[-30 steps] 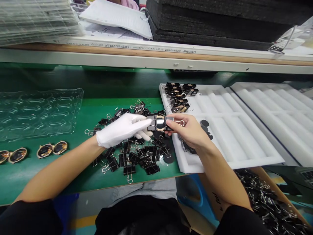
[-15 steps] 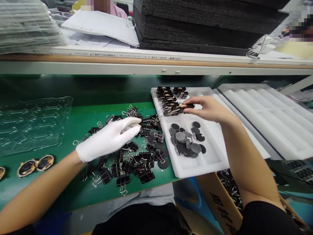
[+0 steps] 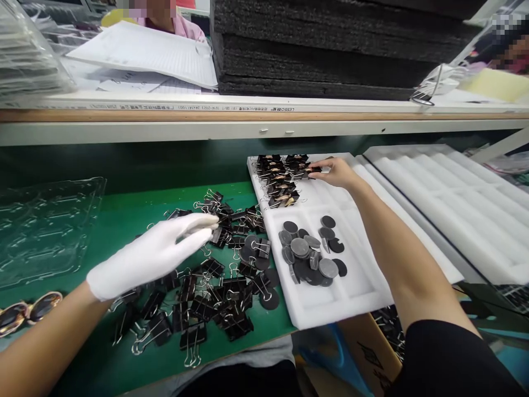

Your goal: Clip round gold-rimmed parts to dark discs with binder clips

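- Clipped lens assembly, black binder clips on a small round lens (image 3: pixel 309 171): light, rigid, scratch-prone; best gripped by clip bodies; lies in white foam tray (image 3: pixel 363 286), far compartment.
- Bare right hand (image 3: pixel 336 172): fingertips pinched on assembly.
- White-gloved left hand (image 3: pixel 155 253): open, empty, over loose black binder clips (image 3: pixel 215 286) on green counter (image 3: pixel 124 220).

An assembly-line workstation in a factory: a green work mat (image 3: pixel 136 212) covers the bench, with a heap of black binder clips (image 3: pixel 215 275) strewn across its middle. Just right of the mat, white foam trays (image 3: pixel 367 286) with moulded channels hold rows of clipped parts and dark round discs (image 3: pixel 309 251). At the mat's left edge lie a clear blister tray (image 3: pixel 45 226) and finished sunglasses (image 3: pixel 27 310). Above the mat runs a shelf (image 3: pixel 248 118) stacked with black foam sheets (image 3: pixel 330 49) and paperwork (image 3: pixel 144 52). A carton of more clips (image 3: pixel 388 328) sits below the foam trays.
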